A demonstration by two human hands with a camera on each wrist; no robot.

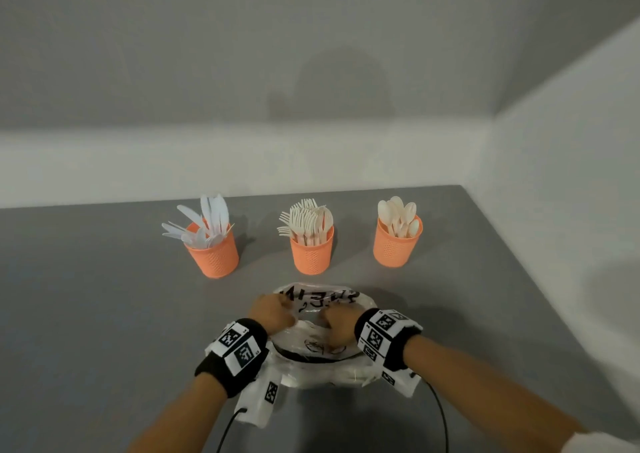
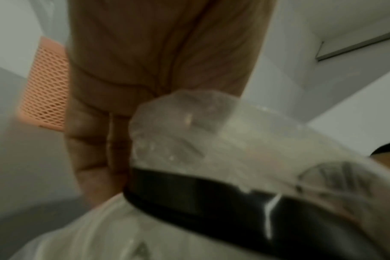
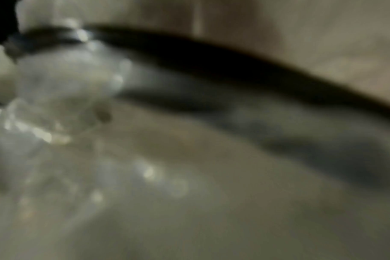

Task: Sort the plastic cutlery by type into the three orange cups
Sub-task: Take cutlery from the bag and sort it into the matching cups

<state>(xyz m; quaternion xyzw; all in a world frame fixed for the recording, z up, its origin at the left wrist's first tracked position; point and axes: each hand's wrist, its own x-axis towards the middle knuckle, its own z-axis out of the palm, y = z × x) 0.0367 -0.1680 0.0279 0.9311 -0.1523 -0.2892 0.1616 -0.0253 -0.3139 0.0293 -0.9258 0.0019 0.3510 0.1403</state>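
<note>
Three orange mesh cups stand in a row on the grey table. The left cup [image 1: 214, 255] holds white knives, the middle cup [image 1: 312, 251] holds forks, and the right cup [image 1: 396, 244] holds spoons. In front of them lies a clear plastic bag [image 1: 322, 341] with black marker writing and a black band. My left hand [image 1: 272, 315] grips the bag's left side with curled fingers [image 2: 89, 133]. My right hand [image 1: 337, 324] clutches the bag near its middle. The right wrist view shows only blurred bag plastic [image 3: 145, 176].
The grey table [image 1: 104, 314] ends at a white wall behind the cups and another wall on the right. Black cables [image 1: 440, 414] trail from both wristbands toward me. An orange cup [image 2: 47, 88] shows beside my left hand.
</note>
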